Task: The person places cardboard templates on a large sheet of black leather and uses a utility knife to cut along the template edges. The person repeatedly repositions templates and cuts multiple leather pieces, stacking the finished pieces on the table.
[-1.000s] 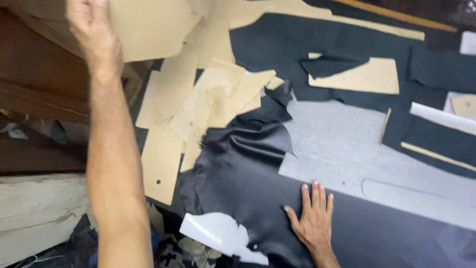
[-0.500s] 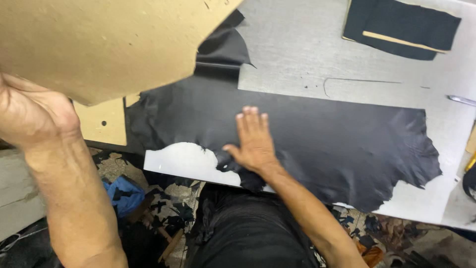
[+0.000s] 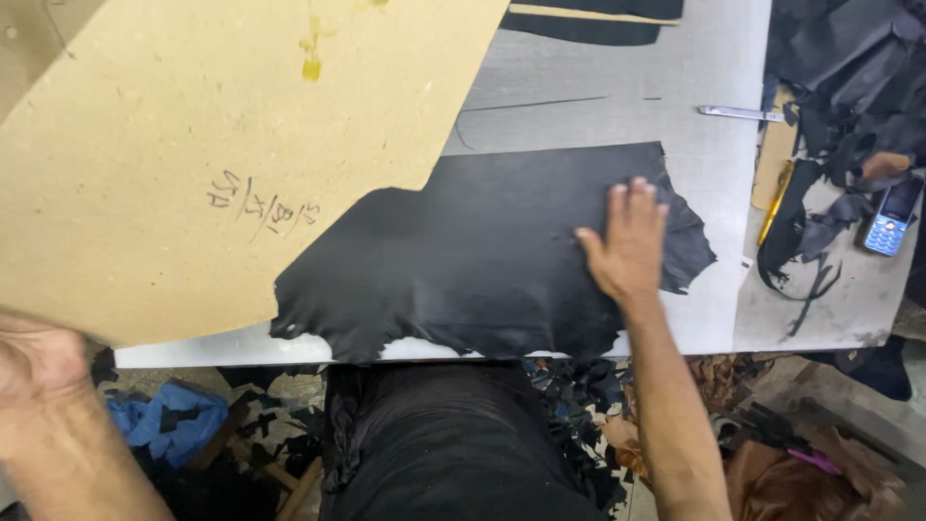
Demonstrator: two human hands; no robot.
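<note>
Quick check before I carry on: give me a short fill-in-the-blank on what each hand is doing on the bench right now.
1. The right hand lies flat on the black ____ sheet.
2. The left hand holds up a large ____ pattern board.
3. A blue ____ lies at the right edge of the grey worktable.
4. A metal tool lies on the table, ____ from both hands.

Missing words: leather; cardboard; phone; apart

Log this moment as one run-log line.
left hand: holds cardboard pattern | right hand: flat on black leather | leather: on grey table
</note>
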